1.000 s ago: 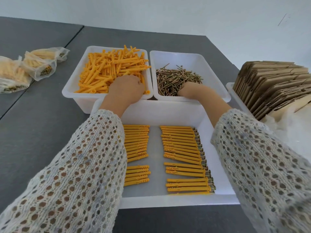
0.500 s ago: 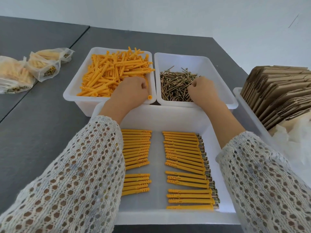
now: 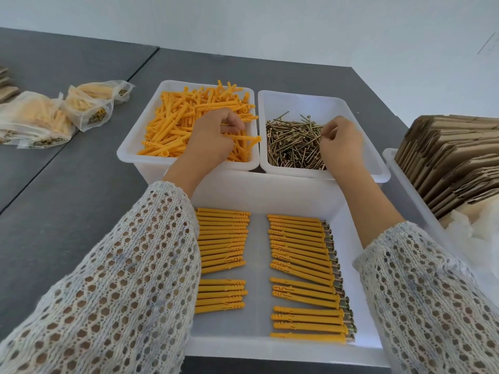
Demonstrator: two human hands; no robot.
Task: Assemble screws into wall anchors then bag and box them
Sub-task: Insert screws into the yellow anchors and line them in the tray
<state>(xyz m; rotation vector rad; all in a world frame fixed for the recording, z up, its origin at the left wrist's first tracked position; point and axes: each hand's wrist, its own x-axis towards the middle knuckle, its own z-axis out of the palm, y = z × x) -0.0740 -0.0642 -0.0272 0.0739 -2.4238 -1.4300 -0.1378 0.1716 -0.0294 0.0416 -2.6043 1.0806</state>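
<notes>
Both hands have lifted slightly: my left hand (image 3: 213, 139) now pinches an anchor (image 3: 244, 138) over the anchor bin (image 3: 135, 155). Right of that bin, my right hand (image 3: 341, 143) pinches a screw (image 3: 314, 138).

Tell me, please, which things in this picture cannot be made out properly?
Head view only:
- What the left hand holds among the anchors: its curled fingers hide it.
- The left ends of the left rows in the front tray: the left sleeve covers them.
- The bags: cloudy plastic blurs their contents.
- The cardboard stack: cut off by the right edge.
</notes>
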